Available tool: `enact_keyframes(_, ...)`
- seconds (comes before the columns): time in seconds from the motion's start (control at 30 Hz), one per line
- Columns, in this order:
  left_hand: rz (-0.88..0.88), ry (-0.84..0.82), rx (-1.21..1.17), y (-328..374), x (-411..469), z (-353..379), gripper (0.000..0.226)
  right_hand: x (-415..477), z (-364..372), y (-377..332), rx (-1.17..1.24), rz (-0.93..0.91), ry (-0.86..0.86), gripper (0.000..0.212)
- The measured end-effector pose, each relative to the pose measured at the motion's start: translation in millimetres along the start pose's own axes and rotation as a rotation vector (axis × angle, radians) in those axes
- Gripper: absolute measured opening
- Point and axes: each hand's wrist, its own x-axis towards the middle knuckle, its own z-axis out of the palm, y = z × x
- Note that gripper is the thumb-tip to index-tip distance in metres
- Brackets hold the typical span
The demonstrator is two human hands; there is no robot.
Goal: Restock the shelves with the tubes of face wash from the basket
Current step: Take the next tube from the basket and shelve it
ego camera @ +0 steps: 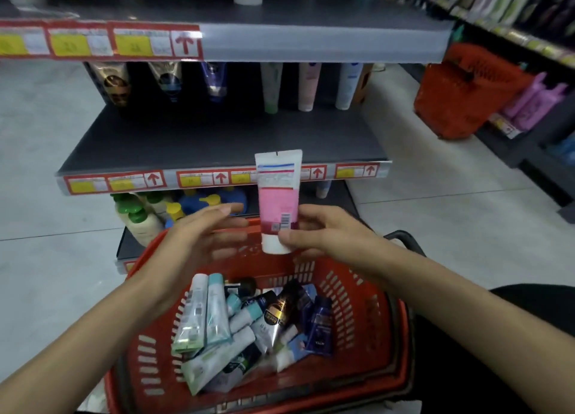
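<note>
Pink tube [278, 200] in right hand [323, 236]

A pink-and-white tube [278, 195] is held upright, white cap down, by the right hand [329, 237] above the far rim of the red basket [367, 317]; other tubes [249, 326] lie jumbled inside

A person's right hand [323, 233] pinches a pink-and-white tube [278, 200] upright, cap down, above a red basket [367, 314] of face wash tubes [249, 326]; the left hand [199, 239] hovers open beside it, before dark shelves [217, 139].
</note>
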Motion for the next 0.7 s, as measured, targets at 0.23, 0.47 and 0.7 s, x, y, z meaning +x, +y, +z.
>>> enact_keyframes(0.23, 0.083, -0.161, -0.088, -12, -12, 20, 0.053, 12, 27, 12, 0.330, 0.059, 0.069, 0.036)
enact_keyframes(0.47, 0.030, -0.134, -0.041, -19, -12, 29, 0.046, 20, 32, 31, 0.382, 0.101, 0.008, 0.060)
enact_keyframes(0.7, 0.142, 0.049, 0.049, -17, -24, 46, 0.041, 21, 35, 38, 0.282, 0.156, 0.068, 0.069)
